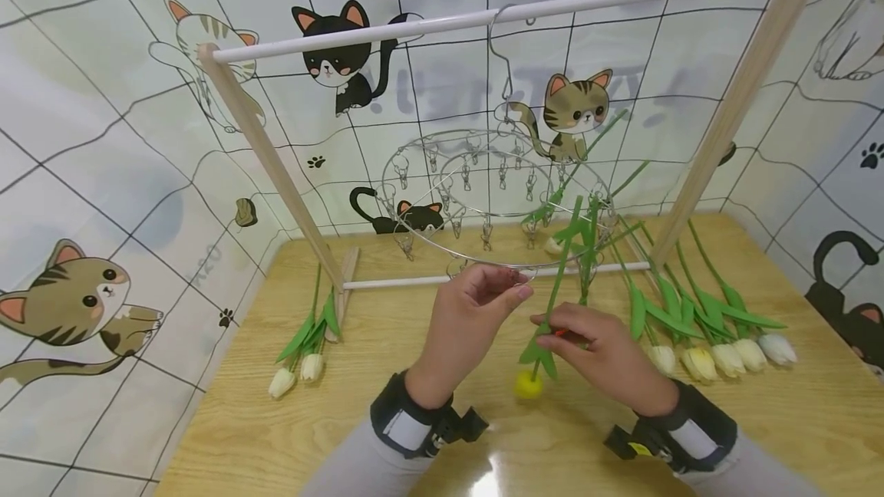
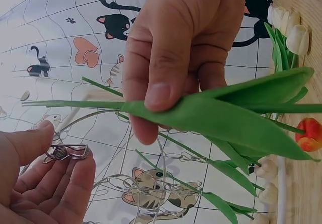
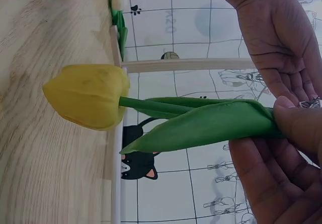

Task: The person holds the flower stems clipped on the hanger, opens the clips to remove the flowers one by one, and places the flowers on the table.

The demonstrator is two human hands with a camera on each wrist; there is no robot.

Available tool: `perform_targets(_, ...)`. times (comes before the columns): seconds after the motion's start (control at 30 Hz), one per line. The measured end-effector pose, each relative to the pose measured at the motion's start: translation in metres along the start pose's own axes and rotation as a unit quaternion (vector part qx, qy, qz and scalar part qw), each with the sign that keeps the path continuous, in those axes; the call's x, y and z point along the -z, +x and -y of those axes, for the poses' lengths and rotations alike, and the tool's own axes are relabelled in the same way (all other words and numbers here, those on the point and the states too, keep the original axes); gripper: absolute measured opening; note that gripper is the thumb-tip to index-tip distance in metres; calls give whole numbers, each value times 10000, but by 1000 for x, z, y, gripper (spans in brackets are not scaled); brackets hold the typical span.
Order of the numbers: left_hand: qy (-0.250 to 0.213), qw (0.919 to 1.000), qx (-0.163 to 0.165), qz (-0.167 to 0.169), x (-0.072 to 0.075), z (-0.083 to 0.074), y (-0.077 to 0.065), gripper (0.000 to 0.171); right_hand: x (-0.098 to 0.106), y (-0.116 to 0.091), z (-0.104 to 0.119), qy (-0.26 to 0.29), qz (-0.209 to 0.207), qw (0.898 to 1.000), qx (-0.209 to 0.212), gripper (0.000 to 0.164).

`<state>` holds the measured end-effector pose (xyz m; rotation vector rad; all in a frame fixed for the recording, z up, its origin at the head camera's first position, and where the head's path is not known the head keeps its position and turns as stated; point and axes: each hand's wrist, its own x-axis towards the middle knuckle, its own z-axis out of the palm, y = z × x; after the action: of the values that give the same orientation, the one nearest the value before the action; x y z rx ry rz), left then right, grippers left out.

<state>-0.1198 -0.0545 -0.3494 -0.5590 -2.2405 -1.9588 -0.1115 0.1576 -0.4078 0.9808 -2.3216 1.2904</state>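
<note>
"Tulip (image 3: 201, 126): gripped where?"

"Pinched by leaves (image 3: 221, 126) and stem (image 1: 558, 282) in the right hand (image 1: 601, 347), clamped between thumb and fingers. Hung head down, with the yellow bloom (image 3: 88, 97) below that grip and the stem's end above it."

"And with the left hand (image 1: 476, 301)?"

"Held a clip (image 2: 75, 152) between thumb and curled fingers, left of the right-hand grip and a little above, near the stem. Could not tell that clip's own state, gaping or closed."

"Overhead?"

"Saw a round hanger (image 1: 507, 264) above and beyond both grips, lined with more clips and hooked over a white bar (image 1: 414, 27)."

"Off to the right?"

"Spotted a red tulip (image 2: 308, 136) just behind the right hand, partly hidden. Farther right of that grip, counted five pale tulips (image 1: 728, 359) lying on the table (image 1: 262, 436)."

"And to the left?"

"Found two white tulips (image 1: 312, 366) on the same table, well apart from the left hand's grip."
</note>
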Motion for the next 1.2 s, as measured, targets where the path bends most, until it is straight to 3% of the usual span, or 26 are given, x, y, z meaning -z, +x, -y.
perform_targets(0.3,-34,9999,-121,-1,-2,0,0,19,27,-9,6,-198,336,9991,-143,32)
perform_targets(0.7,28,9997,-213,-77,-2,1,2,17,95,-12,7,-497,-29,9982,-338,37)
perform_targets(0.83,15,9997,-235,-73,-3,0,3,17,115,-14,-1,-802,-67,9927,-902,28)
perform_targets(0.97,19,9998,-190,-83,-3,0,2,17,130,-17,-17,-1116,-28,9806,-1612,18)
perform_targets(1.2,-13,9998,-161,-64,-4,-2,2,18,138,-18,-54,-1099,311,9626,-2457,38)
